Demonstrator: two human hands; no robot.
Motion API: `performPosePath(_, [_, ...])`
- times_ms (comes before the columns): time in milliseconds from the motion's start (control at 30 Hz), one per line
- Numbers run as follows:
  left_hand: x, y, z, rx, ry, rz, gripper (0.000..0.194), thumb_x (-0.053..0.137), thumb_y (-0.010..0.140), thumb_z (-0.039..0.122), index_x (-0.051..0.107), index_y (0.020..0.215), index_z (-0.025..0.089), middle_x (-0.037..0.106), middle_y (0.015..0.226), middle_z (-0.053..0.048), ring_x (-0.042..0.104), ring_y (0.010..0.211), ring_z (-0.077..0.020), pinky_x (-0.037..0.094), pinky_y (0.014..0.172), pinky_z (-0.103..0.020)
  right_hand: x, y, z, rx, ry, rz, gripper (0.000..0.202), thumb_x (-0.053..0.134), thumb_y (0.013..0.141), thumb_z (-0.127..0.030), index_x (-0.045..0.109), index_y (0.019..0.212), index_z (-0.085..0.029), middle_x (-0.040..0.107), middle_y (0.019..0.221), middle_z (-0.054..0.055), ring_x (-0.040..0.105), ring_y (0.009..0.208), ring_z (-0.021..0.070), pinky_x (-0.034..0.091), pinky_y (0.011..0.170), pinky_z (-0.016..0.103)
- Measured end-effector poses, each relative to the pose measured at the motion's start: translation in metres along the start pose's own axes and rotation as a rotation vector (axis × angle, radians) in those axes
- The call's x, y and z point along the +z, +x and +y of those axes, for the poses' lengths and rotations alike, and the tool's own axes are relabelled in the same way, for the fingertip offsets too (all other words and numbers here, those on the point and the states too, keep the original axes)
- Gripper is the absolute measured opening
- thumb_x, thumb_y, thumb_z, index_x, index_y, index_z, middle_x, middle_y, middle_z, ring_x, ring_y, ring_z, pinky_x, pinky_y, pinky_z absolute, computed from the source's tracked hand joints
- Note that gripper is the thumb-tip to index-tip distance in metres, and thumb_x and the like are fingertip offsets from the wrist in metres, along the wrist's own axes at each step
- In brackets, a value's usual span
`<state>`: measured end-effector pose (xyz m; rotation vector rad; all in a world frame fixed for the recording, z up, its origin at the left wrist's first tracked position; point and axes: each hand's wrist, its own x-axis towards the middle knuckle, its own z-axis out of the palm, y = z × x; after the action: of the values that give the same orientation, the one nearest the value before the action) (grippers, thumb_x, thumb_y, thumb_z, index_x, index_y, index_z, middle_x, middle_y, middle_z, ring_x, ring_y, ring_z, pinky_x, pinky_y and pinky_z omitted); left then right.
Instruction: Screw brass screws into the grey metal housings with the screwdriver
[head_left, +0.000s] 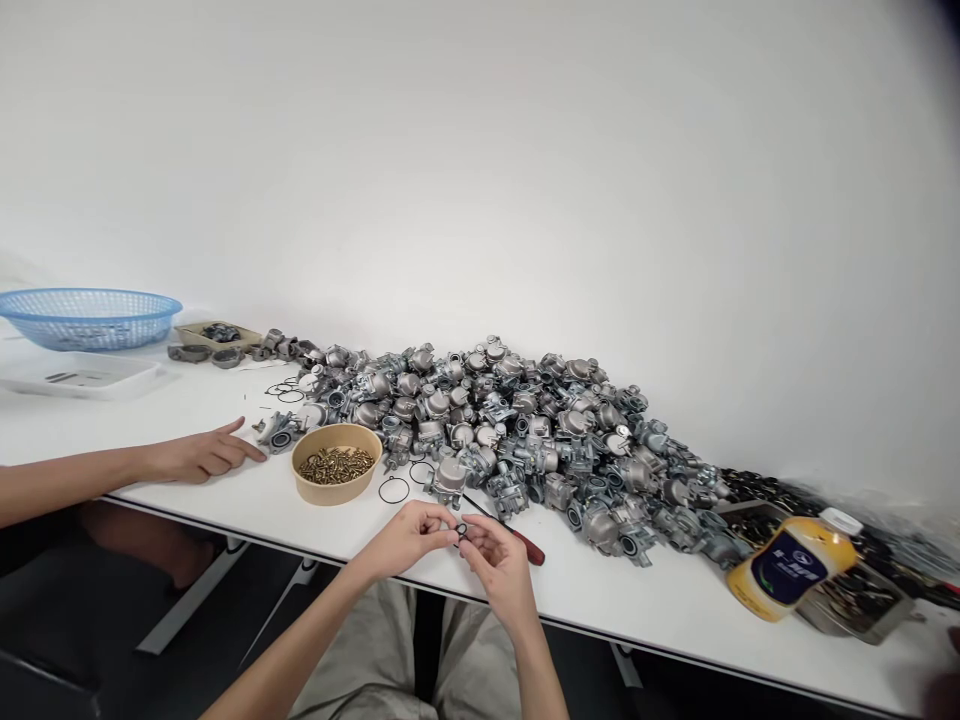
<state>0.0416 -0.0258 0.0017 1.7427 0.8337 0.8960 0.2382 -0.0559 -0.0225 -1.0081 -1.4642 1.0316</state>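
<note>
My left hand (409, 540) and my right hand (499, 560) meet just over the table's front edge. Between their fingertips they pinch a small dark ring-shaped part (460, 530), whose details are too small to make out. A screwdriver with a red handle (531, 548) lies behind my right hand, its shaft pointing into a large pile of metal carburetors (517, 430). Behind my left hand are thin black rubber rings (394, 489) on the white table. A tan paper bowl (337, 494) of small brass pieces stands to the left.
At the left, a co-worker's hand (199, 458) rests on the table near a single carburetor (280, 432). Farther back are a blue basket (90, 312) and a white tray (120, 378). To the right, a yellow bottle (795, 565) leans against a metal tray (855, 605) of dark parts.
</note>
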Motion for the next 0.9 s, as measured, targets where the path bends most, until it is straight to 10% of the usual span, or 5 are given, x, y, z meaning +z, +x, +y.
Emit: performPosePath(900, [0.002,0.002,-0.003,0.002,-0.112,-0.006,0.017,0.074,0.075,0.028,0.076,0.079,0.012,0.047,0.058,0.004,0.038,0.057,-0.0094,0.028,0.056,-0.023,0.000,-0.005,-0.014,-0.035,-0.080,-0.092,0.025,0.070,0.087,-0.038,0.066,0.093,-0.014,0.062,0.084,0.006,0.055,0.074,0.0166,0.043,0.067,0.026])
